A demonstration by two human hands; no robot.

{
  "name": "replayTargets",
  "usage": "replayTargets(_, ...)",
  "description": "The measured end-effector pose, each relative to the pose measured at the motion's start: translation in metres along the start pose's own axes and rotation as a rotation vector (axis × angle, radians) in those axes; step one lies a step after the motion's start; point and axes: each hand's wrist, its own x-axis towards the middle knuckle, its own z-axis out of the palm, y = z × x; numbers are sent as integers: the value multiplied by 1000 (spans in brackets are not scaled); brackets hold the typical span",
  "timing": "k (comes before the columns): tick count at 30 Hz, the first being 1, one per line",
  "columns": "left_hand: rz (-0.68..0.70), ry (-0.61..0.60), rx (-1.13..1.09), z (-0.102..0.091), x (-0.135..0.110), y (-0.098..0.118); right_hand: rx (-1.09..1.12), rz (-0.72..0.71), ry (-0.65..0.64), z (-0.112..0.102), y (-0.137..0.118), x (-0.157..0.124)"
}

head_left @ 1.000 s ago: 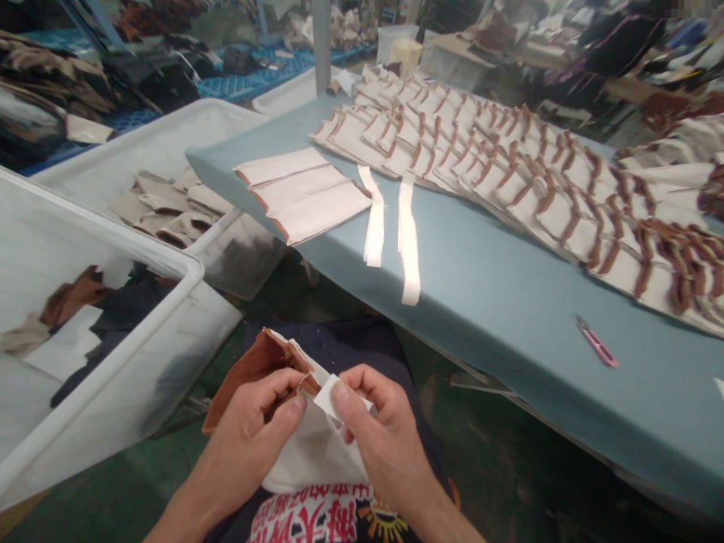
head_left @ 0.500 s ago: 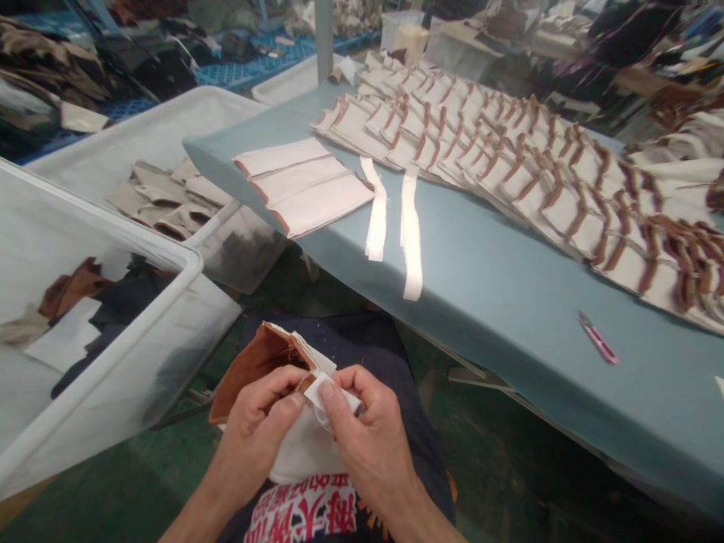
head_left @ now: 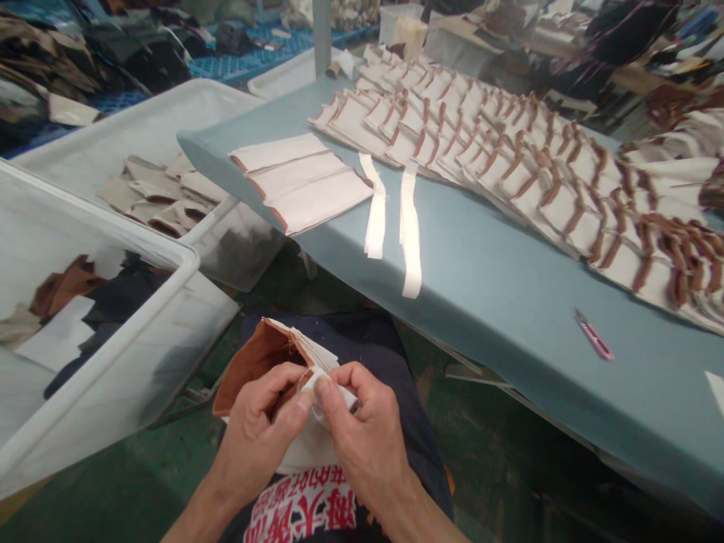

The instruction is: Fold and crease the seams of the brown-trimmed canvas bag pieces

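Note:
Over my lap I hold a folded fabric piece (head_left: 257,358), brown on the outside and cream inside. My left hand (head_left: 257,434) is closed on its brown edge, thumb on top. Right beside it, my right hand (head_left: 362,434) pinches a small white tab (head_left: 331,375) at the cream edge, thumb touching the left thumb. On the blue-grey table (head_left: 486,302) ahead lie three stacked cream panels (head_left: 302,185), two white strips (head_left: 396,219) and long rows of cream pieces with brown trim (head_left: 526,162).
Small pink snips (head_left: 593,334) lie on the table at right. Two large white bins stand at left: the near one (head_left: 113,362) holds dark and brown scraps, the far one (head_left: 170,143) holds beige pieces. Green floor lies below; piles of fabric fill the background.
My hands have drawn closer together and the right thumb has slid the white tab down against the fabric edge. The view shifted slightly.

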Motion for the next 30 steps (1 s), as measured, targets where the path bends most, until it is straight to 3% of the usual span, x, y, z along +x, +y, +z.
replayTargets(7,62,-44,106,-5,3,-8,-20,-2,10,3,-2,2)
replayTargets(12,79,44,144,-2,2,-5,-45,-15,14,4,-3,3)
replayTargets(18,120,49,228,-6,8,-5,-85,-21,-42,-1,-9,7)
replayTargets(23,64,85,191,-12,11,6,-89,-16,-198,-20,-10,0)
replayTargets(27,40,122,108,-15,13,22,-38,-17,-364,-50,14,-22)
replayTargets(28,63,96,108,-17,15,25,-75,-70,-399,-59,20,-27)
replayTargets(30,125,19,142,-19,17,31,-204,-217,-327,-79,27,-33)
